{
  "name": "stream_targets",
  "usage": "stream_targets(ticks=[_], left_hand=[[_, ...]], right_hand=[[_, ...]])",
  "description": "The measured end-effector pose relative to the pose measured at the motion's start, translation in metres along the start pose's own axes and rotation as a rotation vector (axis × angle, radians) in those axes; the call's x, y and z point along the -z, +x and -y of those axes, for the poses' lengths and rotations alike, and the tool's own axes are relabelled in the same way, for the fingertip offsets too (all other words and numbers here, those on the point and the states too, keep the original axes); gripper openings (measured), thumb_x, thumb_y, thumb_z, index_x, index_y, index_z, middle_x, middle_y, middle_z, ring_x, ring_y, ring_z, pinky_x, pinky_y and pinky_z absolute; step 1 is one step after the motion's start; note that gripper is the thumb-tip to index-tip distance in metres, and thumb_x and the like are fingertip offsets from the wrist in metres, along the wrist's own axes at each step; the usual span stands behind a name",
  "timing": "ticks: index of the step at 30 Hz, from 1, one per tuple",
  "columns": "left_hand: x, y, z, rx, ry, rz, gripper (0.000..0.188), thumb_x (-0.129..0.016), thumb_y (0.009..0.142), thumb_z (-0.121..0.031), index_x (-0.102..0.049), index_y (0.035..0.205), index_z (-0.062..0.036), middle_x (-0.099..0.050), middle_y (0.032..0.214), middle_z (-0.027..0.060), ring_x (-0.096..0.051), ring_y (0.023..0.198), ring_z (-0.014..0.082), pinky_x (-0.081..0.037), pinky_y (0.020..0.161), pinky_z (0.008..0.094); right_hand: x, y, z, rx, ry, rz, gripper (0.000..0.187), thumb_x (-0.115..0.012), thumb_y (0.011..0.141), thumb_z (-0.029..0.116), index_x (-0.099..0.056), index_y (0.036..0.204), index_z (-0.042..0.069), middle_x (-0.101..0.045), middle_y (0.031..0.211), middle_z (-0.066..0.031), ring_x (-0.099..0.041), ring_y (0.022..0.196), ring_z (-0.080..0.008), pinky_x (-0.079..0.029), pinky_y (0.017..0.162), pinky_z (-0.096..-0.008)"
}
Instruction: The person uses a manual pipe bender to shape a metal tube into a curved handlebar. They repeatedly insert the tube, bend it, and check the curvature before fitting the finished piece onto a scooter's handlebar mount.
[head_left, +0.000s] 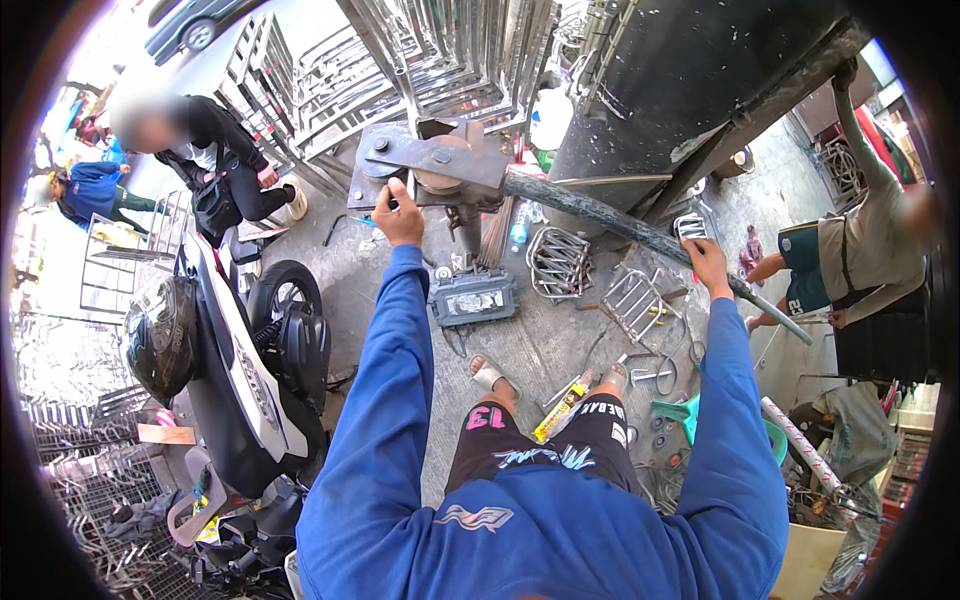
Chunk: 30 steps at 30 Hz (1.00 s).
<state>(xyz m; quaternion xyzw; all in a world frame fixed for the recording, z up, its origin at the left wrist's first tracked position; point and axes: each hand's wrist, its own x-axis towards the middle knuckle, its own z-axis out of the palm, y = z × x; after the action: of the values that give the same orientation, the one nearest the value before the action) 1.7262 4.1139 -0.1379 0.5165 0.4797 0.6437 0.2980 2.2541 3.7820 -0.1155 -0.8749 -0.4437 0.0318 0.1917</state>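
My right fingers grasp the long bar far out, presumably for leverage; my left fingers (grip unclear) curl beside the bender.

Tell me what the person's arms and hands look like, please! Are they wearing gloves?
No gloves! The left hand and right hand are both bare. The arms are covered by long blue sleeves that reach about to the wrists, with soft creases in the cloth.

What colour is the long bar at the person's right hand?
The bar is dark grey with pale mottling; head view shows it.
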Motion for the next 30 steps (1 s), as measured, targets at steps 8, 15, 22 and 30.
stream_targets(ticks=[8, 15, 22, 30], left_hand=[[-0.002, -0.001, -0.004, 0.033, -0.095, -0.053, 0.04, -0.059, 0.101, -0.029, -0.058, 0.073, -0.0009, -0.053, 0.057, 0.0003, -0.049, 0.053, 0.0081, -0.039, 0.05, 0.0293], [-0.004, -0.004, -0.012, 0.009, -0.21, -0.061, 0.038, -0.062, 0.101, -0.027, -0.056, 0.071, -0.0047, -0.05, 0.056, -0.002, -0.047, 0.044, 0.0071, -0.036, 0.04, 0.026], [-0.007, 0.0, -0.018, 0.006, -0.222, -0.08, 0.036, -0.061, 0.101, -0.025, -0.059, 0.072, -0.0032, -0.051, 0.054, 0.0005, -0.047, 0.042, 0.0089, -0.036, 0.039, 0.0273], [-0.002, 0.004, -0.011, 0.001, -0.209, -0.014, 0.041, -0.058, 0.102, -0.026, -0.057, 0.069, -0.0026, -0.051, 0.051, 0.001, -0.047, 0.041, 0.0091, -0.037, 0.04, 0.0278]], right_hand=[[0.048, 0.02, -0.154, -0.128, 0.116, -0.029, 0.045, -0.058, 0.099, 0.039, -0.07, 0.12, 0.002, -0.071, 0.114, -0.0234, -0.067, 0.108, -0.037, -0.049, 0.094, -0.0393], [0.072, -0.015, -0.29, -0.33, -0.178, 0.286, 0.071, -0.042, 0.098, 0.063, -0.073, 0.114, 0.0, -0.068, 0.11, -0.032, -0.063, 0.114, -0.0434, -0.044, 0.097, -0.0469], [0.093, -0.028, -0.339, 0.27, -0.585, 0.245, 0.029, -0.051, 0.097, 0.026, -0.066, 0.112, 0.007, -0.072, 0.091, -0.0206, -0.069, 0.085, -0.0409, -0.052, 0.079, -0.0493], [0.088, -0.063, -0.335, 0.06, -0.758, 0.166, 0.018, -0.048, 0.097, 0.016, -0.062, 0.107, 0.01, -0.069, 0.091, -0.0231, -0.068, 0.091, -0.0433, -0.053, 0.077, -0.0544]])
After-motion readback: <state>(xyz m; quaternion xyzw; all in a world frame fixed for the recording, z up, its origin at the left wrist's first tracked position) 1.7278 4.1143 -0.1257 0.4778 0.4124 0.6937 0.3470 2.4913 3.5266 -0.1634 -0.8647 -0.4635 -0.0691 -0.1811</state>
